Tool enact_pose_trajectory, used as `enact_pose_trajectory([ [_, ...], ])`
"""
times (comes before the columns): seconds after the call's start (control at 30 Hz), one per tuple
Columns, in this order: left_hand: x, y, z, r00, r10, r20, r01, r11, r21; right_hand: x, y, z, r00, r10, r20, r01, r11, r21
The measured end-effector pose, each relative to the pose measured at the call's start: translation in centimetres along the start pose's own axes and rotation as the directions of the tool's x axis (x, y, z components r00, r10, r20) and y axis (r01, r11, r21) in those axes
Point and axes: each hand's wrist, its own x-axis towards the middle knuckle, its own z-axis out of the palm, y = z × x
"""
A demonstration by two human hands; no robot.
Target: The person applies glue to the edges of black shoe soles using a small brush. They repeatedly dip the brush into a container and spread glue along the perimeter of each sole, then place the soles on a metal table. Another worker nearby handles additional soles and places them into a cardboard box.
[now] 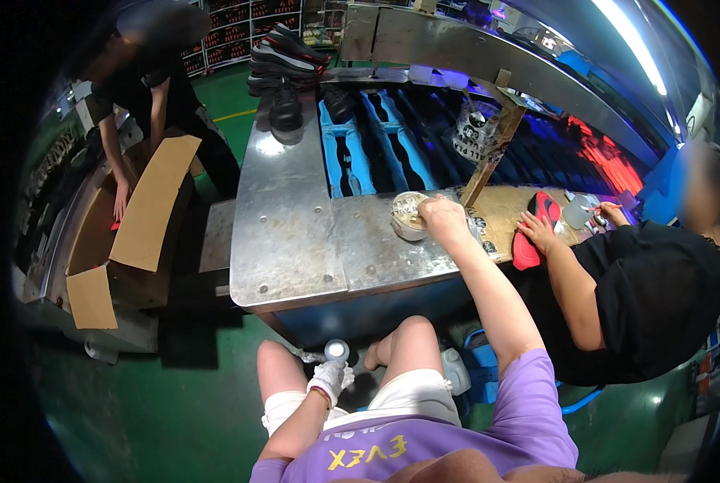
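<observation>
My right hand [443, 219] is closed at the rim of a whitish, smeared tub [409, 214] on the metal bench. Its fingers are pinched together, and whatever they grip is hidden. A pale, thick substance seems to coat the tub. Low over my lap, my left hand [330, 380] wears a white knit glove. Its fingers appear closed around a round grey object with a white centre [336, 351], whose kind I cannot make out.
Blue shoe-shaped carriers [346, 165] line the conveyor beyond the bench. Black shoes [286, 109] stand at the bench's far left. A wooden post [493, 165] rises right of the tub. At right, a co-worker handles a red sole [536, 229]; another reaches into a cardboard box [154, 201] at left.
</observation>
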Motion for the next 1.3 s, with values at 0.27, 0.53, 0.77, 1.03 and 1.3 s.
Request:
enact_pose_trajectory([
  [0.27,0.1,0.0,0.2,1.000,-0.010,-0.024,0.010,1.000,0.000,-0.4,0.3,-0.2,0.997,-0.064,-0.039,0.062,0.997,-0.043],
  [0.53,0.0,0.3,1.0,0.998,0.002,-0.062,-0.001,1.000,0.017,-0.8,0.4,-4.2,0.976,0.203,0.082,-0.217,0.947,0.238],
  [0.77,-2.1,0.6,2.1,0.987,0.062,-0.145,-0.058,0.998,0.030,-0.8,-0.9,-4.1,0.975,0.224,-0.010,-0.208,0.919,0.335],
  [1.03,-3.1,0.1,3.3,0.985,0.101,-0.142,-0.094,0.994,0.056,-1.3,-0.3,-2.6,0.975,0.031,-0.219,0.031,0.961,0.274],
  [1.3,-3.2,0.7,4.5,0.996,0.067,-0.054,-0.066,0.998,0.017,-1.1,-0.1,-3.1,0.989,-0.042,-0.145,0.067,0.983,0.171],
])
